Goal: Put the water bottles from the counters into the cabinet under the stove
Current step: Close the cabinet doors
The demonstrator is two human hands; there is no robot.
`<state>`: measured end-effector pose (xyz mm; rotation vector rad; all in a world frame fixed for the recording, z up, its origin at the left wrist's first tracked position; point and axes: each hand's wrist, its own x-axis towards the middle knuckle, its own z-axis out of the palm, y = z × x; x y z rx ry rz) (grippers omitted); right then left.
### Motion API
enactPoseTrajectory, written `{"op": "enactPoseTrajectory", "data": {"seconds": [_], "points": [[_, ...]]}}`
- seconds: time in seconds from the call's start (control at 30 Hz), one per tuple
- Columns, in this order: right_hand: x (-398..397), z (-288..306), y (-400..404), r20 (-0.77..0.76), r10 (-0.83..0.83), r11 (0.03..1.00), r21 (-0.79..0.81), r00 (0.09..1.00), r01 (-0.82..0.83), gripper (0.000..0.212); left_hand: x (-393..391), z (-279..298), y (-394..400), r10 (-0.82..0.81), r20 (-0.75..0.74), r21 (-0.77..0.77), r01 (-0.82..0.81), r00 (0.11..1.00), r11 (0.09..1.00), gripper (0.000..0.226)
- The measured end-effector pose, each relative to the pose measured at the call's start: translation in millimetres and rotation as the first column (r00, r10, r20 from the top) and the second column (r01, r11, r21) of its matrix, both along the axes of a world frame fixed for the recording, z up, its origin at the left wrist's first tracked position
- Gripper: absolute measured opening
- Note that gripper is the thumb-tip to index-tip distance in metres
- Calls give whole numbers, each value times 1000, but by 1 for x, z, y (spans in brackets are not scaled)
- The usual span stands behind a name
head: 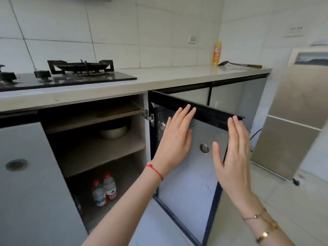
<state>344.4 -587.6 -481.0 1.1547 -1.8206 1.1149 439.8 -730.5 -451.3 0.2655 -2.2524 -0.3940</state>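
Observation:
Two clear water bottles with red caps, one in front and one just behind it, stand upright side by side on the bottom floor of the open cabinet under the stove. The cabinet door is swung out towards me. My left hand lies flat with fingers spread against the inside face of the door. My right hand is open beside the door's outer edge, fingers straight, holding nothing.
A black gas stove sits on the counter above the cabinet. A metal bowl rests on the middle shelf. A yellow bottle and a spatula lie at the counter's far end. A fridge stands at the right.

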Motion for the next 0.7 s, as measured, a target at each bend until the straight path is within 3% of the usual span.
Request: {"op": "enactPoseTrajectory", "data": {"seconds": [0.2, 0.33, 0.5, 0.7], "points": [[-19, -7, 31, 78, -91, 994, -52, 993, 95, 61, -42, 30, 27, -62, 53, -48, 65, 997, 997, 52], [-19, -12, 28, 110, 12, 999, 35, 994, -16, 62, -41, 31, 29, -46, 113, -58, 52, 993, 997, 50], [-13, -15, 22, 97, 92, 993, -77, 991, -85, 57, -23, 32, 28, -35, 137, -85, 47, 990, 995, 52], [3, -21, 18, -20, 222, 966, -132, 975, -223, 51, 14, 14, 28, -13, 73, -21, 15, 997, 1000, 56]]}}
